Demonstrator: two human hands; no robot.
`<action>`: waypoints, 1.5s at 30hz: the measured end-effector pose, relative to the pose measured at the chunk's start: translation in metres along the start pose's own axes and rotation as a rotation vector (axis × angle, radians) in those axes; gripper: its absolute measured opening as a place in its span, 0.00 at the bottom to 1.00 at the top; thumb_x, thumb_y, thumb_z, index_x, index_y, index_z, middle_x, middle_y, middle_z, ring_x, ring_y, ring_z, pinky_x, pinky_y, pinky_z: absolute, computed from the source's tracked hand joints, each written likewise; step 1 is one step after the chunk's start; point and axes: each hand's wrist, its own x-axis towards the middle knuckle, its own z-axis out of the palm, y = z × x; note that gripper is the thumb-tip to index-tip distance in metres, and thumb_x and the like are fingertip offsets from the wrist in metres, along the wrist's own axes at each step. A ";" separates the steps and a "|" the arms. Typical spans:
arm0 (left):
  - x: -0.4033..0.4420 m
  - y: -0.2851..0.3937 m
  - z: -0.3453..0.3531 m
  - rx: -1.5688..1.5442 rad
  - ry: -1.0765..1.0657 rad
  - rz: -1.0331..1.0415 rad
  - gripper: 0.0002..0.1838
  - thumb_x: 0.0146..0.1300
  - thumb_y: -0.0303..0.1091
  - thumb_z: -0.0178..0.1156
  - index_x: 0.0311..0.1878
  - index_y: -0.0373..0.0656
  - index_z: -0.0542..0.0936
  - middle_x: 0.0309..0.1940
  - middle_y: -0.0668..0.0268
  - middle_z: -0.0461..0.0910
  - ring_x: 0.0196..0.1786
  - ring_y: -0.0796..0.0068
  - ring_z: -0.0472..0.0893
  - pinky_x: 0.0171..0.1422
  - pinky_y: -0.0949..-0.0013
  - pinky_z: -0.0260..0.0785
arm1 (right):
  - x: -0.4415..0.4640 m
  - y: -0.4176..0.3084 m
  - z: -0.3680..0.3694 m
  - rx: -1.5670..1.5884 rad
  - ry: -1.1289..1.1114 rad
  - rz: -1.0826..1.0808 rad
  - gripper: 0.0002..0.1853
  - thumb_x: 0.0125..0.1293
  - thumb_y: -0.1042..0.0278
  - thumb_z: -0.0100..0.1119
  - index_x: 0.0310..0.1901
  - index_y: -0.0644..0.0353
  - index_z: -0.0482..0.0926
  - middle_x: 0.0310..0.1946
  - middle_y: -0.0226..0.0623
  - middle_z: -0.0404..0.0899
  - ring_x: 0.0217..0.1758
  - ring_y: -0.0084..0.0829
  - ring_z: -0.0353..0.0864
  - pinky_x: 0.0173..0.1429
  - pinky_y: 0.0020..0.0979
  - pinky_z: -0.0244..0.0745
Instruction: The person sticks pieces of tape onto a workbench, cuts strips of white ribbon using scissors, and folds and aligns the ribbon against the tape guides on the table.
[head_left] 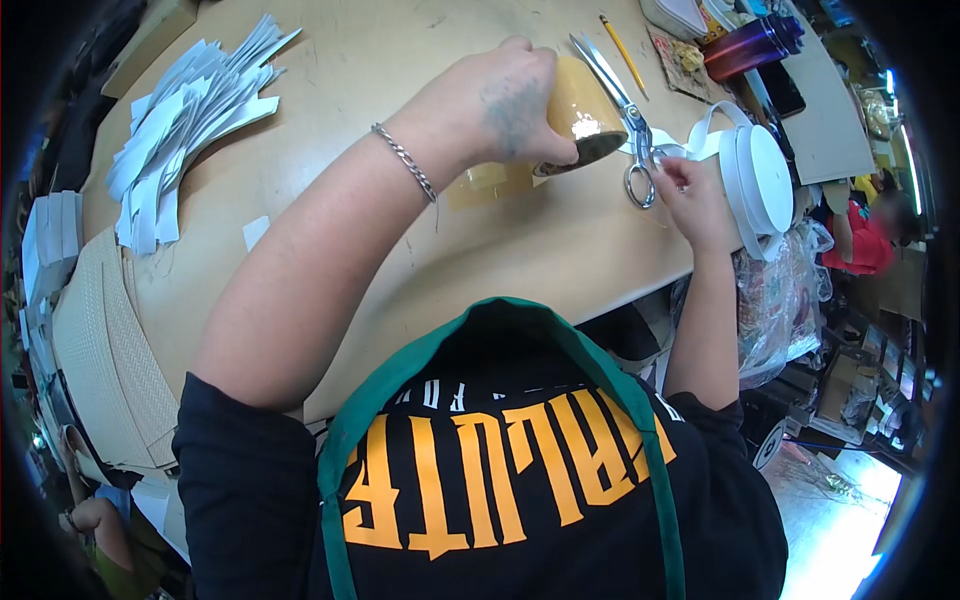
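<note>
My left hand [515, 105] is closed around a wide roll of yellowish clear packing tape [580, 100], tilted above the table. A piece of the tape [490, 187] shows under my wrist, over the tabletop. My right hand [693, 198] has its fingers pinched together at the handles of a pair of metal scissors [625, 105]. The blades point away from me, and one finger loop stays visible beside my fingertips. Just right of that hand is a large roll of white ribbon [768, 180], its loose strip curling over the table behind the scissors.
A pile of white paper strips [195, 125] lies at the back left. Woven tan sheets [105, 350] rest by the left edge. A yellow pencil [624, 57], a purple bottle [750, 48] and a phone [782, 88] are at the far right. A plastic bag [785, 310] hangs beyond the table edge.
</note>
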 end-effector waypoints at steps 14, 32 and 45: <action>0.002 -0.014 0.007 -0.076 0.047 0.100 0.42 0.35 0.51 0.70 0.51 0.28 0.73 0.46 0.47 0.76 0.51 0.56 0.76 0.57 0.65 0.69 | 0.029 -0.028 0.001 -0.350 -0.303 0.284 0.18 0.51 0.57 0.60 0.28 0.69 0.79 0.25 0.48 0.80 0.29 0.40 0.80 0.38 0.38 0.74; 0.001 -0.016 -0.004 -0.235 -0.038 0.041 0.38 0.37 0.47 0.70 0.49 0.28 0.72 0.43 0.44 0.77 0.48 0.52 0.77 0.53 0.63 0.69 | -0.110 -0.010 -0.052 0.020 -0.159 0.300 0.23 0.52 0.49 0.67 0.37 0.64 0.77 0.27 0.31 0.72 0.32 0.22 0.69 0.38 0.29 0.66; 0.017 0.011 -0.016 -0.045 -0.224 0.078 0.25 0.38 0.46 0.69 0.30 0.28 0.81 0.28 0.46 0.81 0.31 0.56 0.82 0.36 0.63 0.73 | -0.194 -0.055 -0.003 0.018 -0.446 0.427 0.20 0.52 0.54 0.68 0.24 0.62 0.71 0.18 0.29 0.70 0.21 0.20 0.69 0.26 0.26 0.65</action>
